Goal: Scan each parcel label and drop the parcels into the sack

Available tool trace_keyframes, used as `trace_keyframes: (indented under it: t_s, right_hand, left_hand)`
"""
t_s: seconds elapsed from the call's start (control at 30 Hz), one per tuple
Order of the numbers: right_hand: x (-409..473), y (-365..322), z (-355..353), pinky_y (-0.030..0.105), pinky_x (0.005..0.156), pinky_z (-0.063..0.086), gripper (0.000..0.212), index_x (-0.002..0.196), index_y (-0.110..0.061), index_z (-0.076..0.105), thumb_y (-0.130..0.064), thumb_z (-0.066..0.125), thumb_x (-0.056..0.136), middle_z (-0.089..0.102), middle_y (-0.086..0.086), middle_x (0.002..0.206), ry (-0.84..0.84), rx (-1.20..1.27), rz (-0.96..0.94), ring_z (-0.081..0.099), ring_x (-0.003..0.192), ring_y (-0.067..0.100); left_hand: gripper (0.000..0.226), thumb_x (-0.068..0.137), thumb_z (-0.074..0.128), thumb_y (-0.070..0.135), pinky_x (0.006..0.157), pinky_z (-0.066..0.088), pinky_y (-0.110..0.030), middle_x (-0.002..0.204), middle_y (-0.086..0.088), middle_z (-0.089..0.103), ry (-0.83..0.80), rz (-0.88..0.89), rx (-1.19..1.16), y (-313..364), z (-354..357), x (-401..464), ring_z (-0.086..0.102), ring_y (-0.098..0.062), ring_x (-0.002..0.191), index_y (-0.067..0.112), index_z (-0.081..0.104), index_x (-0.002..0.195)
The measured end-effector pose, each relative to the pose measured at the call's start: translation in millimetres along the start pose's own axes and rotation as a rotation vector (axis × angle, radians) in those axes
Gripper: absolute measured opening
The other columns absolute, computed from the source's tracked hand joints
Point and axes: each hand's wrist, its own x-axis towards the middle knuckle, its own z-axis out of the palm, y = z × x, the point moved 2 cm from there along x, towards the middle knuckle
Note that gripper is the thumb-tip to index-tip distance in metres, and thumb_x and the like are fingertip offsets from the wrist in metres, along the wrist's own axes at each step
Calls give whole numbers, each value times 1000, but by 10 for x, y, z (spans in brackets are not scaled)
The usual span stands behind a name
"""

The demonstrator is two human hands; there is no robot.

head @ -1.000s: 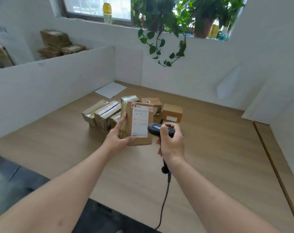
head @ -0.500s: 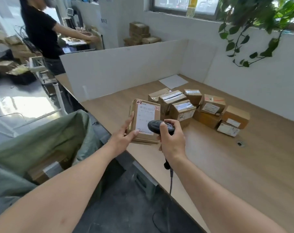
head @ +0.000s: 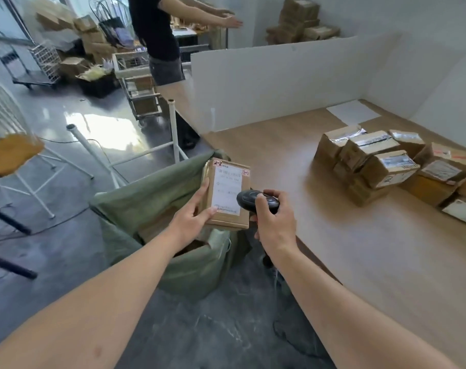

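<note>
Cardboard parcel (head: 227, 194), label up, gripped in left hand (head: 191, 218) above the open green sack (head: 157, 198) off the desk's (head: 359, 251) left edge; right hand (head: 275, 222) curled round black barcode scanner (head: 255, 199) touching the parcel's right side; remaining parcels (head: 391, 166) stacked at desk's far right

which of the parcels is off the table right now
Only the parcel gripped by the left hand, held label-up over the green sack; the other parcels sit clustered on the table.
</note>
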Motion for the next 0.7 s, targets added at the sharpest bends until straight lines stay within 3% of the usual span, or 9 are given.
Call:
trace_keyframes:
  t_s: [0.1,0.27,0.43,0.53,0.7]
  right_hand:
    - [-60,51,364,61,83,65,13,101,-63,56,-56,64,94,70,-13,110,-23,-29,37,76,97,20]
    - [87,143,814,57,83,67,17,120,-43,59,-45,66,104,69,-8,114,-60,-68,92,75,98,22]
    - [408,296,1198,45,85,68,23,127,-37,59,-43,64,105,69,-5,117,-103,-75,157,73,102,18]
    - [617,406,1376,49,83,68,22,125,-41,58,-45,63,104,70,-5,115,-134,-78,198,74,100,20]
    - [875,584,1509,57,83,66,19,112,-53,58,-56,62,94,72,-8,111,-142,-92,253,76,96,20]
  left_hand:
    - [72,104,62,37,125,33,-47,155,13,49,-10,-35,47,-268,-351,7,51,-14,138,75,20,149]
    - [73,102,65,41,126,29,-48,160,11,45,35,-95,136,-565,-789,153,42,-14,144,73,20,151]
    - [79,100,69,36,123,30,-46,162,3,39,42,-172,251,-818,-1063,448,38,-22,147,65,22,156]
    - [85,96,75,37,120,34,-47,155,3,40,19,-213,329,-982,-1137,650,41,-19,141,70,21,152]
    - [88,90,79,44,114,40,-35,141,6,41,-129,-202,519,-1246,-1150,873,46,-17,131,79,21,145]
